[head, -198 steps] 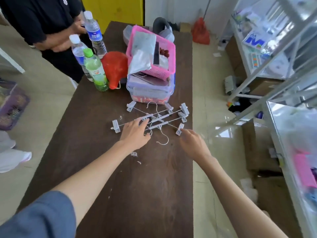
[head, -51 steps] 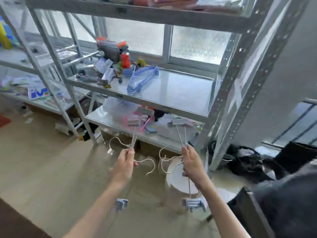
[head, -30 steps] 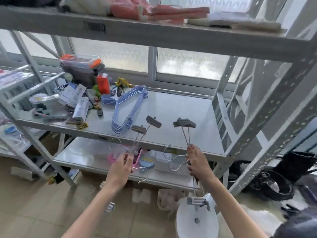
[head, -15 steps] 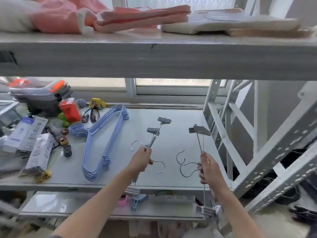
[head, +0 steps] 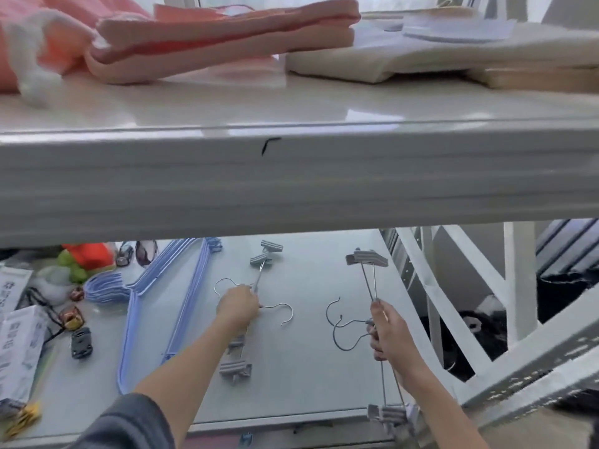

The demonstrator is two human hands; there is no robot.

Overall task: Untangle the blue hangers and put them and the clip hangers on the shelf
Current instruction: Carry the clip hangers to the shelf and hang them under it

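Shelf unit: the grey metal shelf (head: 317,377) is the largest holder here; its middle board carries the hangers and a clutter of small goods at the left, while the upper shelf (head: 291,176) above it carries only folded cloth.
Upper shelf contents: folded pink cloth (head: 210,37) and a cream folded piece (head: 405,59) lie on top (neither belongs to the task).
Blue hangers: the blue hangers (head: 155,303) lie flat on the middle board as one neat nested stack, left of both hands, hooks pointing left; that half of the job looks done, though whether every hanger is free of its neighbour cannot be told.
Clip hangers, left: the left hand (head: 238,307) is curled round the middle of one bundle of clip hangers (head: 256,286), low over the board near its centre, wire hooks sticking out to either side.
Clip hangers, right: the right hand (head: 387,332) is closed on the wires of a second bundle (head: 372,277) near the right edge of the board, its near clips hanging past the front lip.
Left to do: both bundles must be laid down and let go (I judge the task nearly finished).
Small goods: boxes (head: 19,338), a toy car (head: 81,343) and an orange packet (head: 89,254) crowd the left end.
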